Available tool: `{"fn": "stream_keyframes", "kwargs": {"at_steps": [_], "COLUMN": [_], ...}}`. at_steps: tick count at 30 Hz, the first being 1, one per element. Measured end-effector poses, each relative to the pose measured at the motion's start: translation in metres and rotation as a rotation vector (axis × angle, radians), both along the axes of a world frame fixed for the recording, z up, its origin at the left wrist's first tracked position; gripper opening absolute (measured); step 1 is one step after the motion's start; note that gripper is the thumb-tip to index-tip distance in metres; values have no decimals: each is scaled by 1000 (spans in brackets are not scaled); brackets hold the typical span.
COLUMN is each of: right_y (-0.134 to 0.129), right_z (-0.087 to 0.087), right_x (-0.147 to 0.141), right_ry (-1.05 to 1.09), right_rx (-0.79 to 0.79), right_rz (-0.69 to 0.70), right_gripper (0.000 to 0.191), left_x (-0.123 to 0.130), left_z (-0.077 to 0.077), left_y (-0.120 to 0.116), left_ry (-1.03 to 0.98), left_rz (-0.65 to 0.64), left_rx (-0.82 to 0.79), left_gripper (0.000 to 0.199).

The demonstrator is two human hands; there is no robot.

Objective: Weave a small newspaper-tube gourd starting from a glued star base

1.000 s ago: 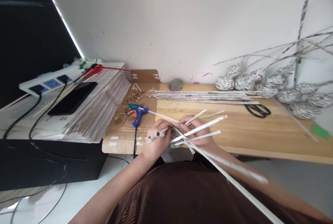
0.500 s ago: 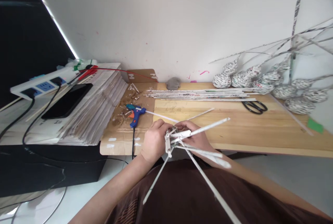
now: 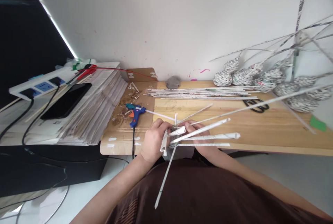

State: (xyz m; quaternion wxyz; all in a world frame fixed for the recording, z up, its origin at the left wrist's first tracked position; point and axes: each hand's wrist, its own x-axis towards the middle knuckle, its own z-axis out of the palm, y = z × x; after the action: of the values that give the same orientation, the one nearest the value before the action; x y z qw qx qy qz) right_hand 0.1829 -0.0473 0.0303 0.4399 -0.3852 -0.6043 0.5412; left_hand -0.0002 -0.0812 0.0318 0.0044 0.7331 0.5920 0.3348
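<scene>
A small woven paper piece (image 3: 172,140) with rolled paper tubes sticking out in several directions is held over the front edge of the table. My left hand (image 3: 155,138) is closed on its left side, the fingers curled at its upper rim. My right hand (image 3: 201,140) is closed at its right side, partly behind the tubes, with thumb and fingers at the base of a long thin paper tube (image 3: 249,106). That tube stretches far to the upper right. Another tube (image 3: 164,179) points down toward my lap.
A blue glue gun (image 3: 137,113) lies on cardboard (image 3: 118,144) at the left, near stacked paper (image 3: 104,113) with a phone (image 3: 68,101) and power strip (image 3: 43,84). Behind are loose paper tubes (image 3: 197,93), black scissors (image 3: 256,106) and woven paper shapes (image 3: 222,79).
The long tube that pointed down to the lower right now extends to the upper right. The woven piece has turned a little, shifting its other tubes. My right hand's fingers have moved slightly.
</scene>
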Motion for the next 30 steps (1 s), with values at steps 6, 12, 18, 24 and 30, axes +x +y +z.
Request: {"fn": "stream_keyframes", "kwargs": {"at_steps": [6, 12, 18, 24, 30], "right_y": [-5, -4, -4, -5, -6], "right_z": [-12, -14, -15, -17, -18], "right_x": [2, -1, 1, 2, 2], "right_ry": [-155, -122, -169, -209, -238], "right_rx": [142, 179, 241, 285, 307], "right_rz": [-40, -97, -102, -112, -105], "right_gripper": [14, 7, 8, 7, 10], "left_x": [1, -9, -32, -37, -34], "left_z": [2, 10, 35, 46, 49], "left_y": [0, -5, -4, 10, 20], "left_ry": [-61, -257, -434, -447, -346], "left_rz": [-8, -90, -256, -227, -260], "left_rx": [-7, -140, -537, -668, -628], "left_gripper": [17, 28, 42, 27, 22]}}
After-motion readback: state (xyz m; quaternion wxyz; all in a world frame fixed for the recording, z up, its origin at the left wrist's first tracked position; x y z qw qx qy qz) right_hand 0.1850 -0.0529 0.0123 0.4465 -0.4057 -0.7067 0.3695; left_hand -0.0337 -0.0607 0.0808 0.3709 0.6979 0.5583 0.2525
